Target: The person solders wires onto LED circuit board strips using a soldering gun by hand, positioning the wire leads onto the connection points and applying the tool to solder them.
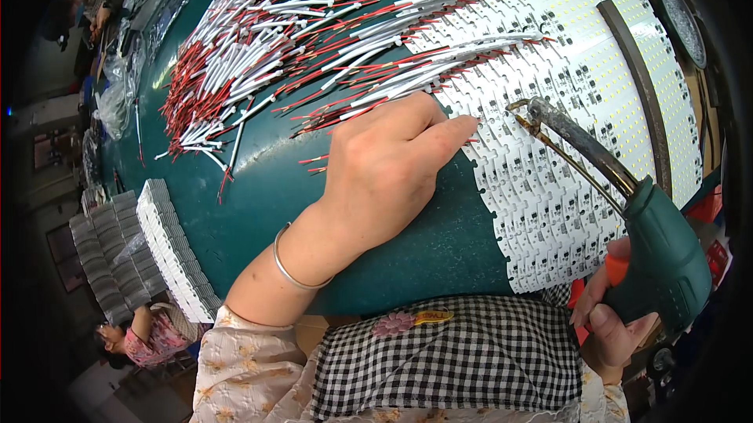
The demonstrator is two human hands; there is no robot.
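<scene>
My left hand point(384, 168), a bracelet on its wrist, is closed in a pinch at the left edge of the white circuit boards point(541, 211). A red and white wire appears to be in its fingers; short red ends show beside the fingertips and behind the hand. My right hand point(616, 329) grips a green soldering gun point(663, 254) with an orange trigger. The gun's metal tip hangs over the boards, a little right of my left fingertips. More red and white wires point(439, 66) lie in rows across the boards' left edge.
A heap of loose wires point(235, 70) covers the far left of the green table point(392, 282). A dark bar point(643, 94) rests across the boards at right, near a round dish point(681, 23). Stacked boards point(176, 250) stand at left; another person point(153, 337) sits beyond.
</scene>
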